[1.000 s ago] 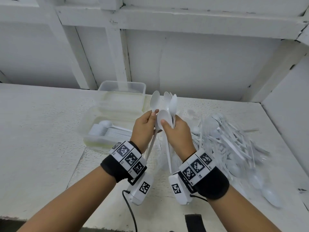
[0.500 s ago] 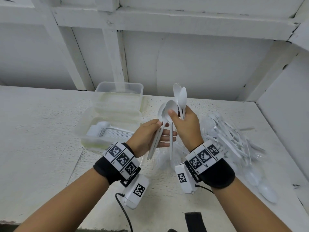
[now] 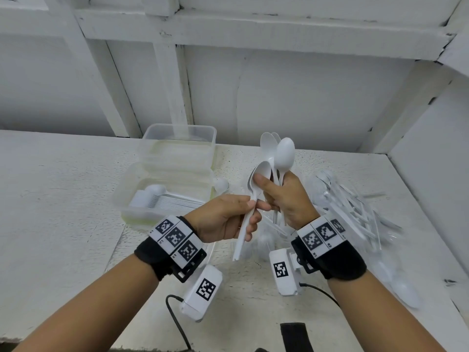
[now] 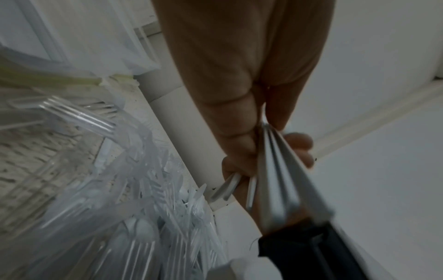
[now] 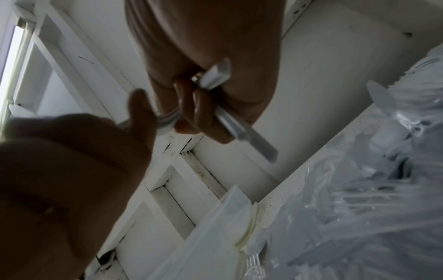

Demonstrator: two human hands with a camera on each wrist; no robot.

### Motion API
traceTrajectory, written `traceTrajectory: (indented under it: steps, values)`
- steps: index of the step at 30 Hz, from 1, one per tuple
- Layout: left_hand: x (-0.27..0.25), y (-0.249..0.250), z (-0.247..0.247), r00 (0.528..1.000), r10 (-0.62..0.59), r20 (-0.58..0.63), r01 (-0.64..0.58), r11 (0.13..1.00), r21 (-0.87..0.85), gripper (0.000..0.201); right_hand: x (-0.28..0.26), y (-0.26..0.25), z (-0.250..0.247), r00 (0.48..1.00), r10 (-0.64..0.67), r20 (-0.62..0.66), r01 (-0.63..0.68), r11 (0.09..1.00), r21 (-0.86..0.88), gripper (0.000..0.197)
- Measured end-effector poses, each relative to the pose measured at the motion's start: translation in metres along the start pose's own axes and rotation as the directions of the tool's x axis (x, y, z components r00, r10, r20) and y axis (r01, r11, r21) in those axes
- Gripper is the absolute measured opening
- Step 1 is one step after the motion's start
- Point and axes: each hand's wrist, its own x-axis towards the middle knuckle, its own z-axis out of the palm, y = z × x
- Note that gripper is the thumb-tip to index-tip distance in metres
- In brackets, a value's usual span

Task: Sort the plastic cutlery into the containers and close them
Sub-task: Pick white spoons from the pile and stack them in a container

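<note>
White bench (image 3: 63,199): near container (image 3: 162,196) part-filled, far container (image 3: 179,138) empty, pile (image 3: 355,207) remains right. My left hand (image 3: 225,217) pinches spoon handles (image 3: 243,229); right hand (image 3: 286,196) grips spoon bunch (image 3: 276,156).

Bare forearms w/ black wristbands (image 3: 162,257), 3 b&w tag squares each, white cam boxes (image 3: 201,293), black cables.

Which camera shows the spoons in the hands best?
The head view: the white spoons stand bowls-up, held by the right hand and left hand. The left wrist view shows only blurred handles; the right wrist view shows only handle ends.
</note>
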Motion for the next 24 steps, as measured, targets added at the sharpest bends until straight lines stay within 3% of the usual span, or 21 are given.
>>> traceTrajectory:
  steps: [3,5,8,11,13,19,24]
  values:
    - [0.001,0.001,0.001,1.0,-0.021,-0.019,0.02,0.999,-0.039,0.02,0.001,-0.002,0.003,0.999,0.036,0.034,-0.037,0.998,0.046,0.02]
    - [0.005,0.0,0.002,0.989,0.015,-0.148,-0.016,1.0,-0.006,0.021,0.002,-0.002,0.004,0.997,0.076,-0.012,-0.075,0.995,0.065,0.015]
    - [0.013,-0.001,-0.003,0.906,0.105,-0.411,-0.105,0.994,0.024,0.023,0.002,-0.001,0.001,0.991,0.122,-0.054,-0.116,0.989,0.096,0.011]
    - [0.017,0.001,-0.006,0.827,0.158,-0.539,-0.168,0.985,0.031,0.02,-0.002,0.004,-0.004,0.996,0.088,0.014,-0.088,0.996,-0.006,0.018]
    - [0.019,0.003,-0.005,0.794,0.192,-0.577,-0.194,0.979,0.06,0.017,-0.007,0.007,-0.003,0.996,0.08,0.041,-0.077,0.995,-0.063,0.02]
    - [0.024,0.004,-0.003,0.748,0.335,-0.573,-0.255,0.942,0.218,0.016,-0.017,0.01,0.004,0.984,0.12,0.133,-0.121,0.993,0.005,0.02]
    - [0.022,0.0,-0.009,0.692,0.416,-0.59,-0.244,0.904,0.351,0.019,-0.022,0.008,0.007,0.993,0.084,0.08,-0.084,0.996,-0.011,0.01]
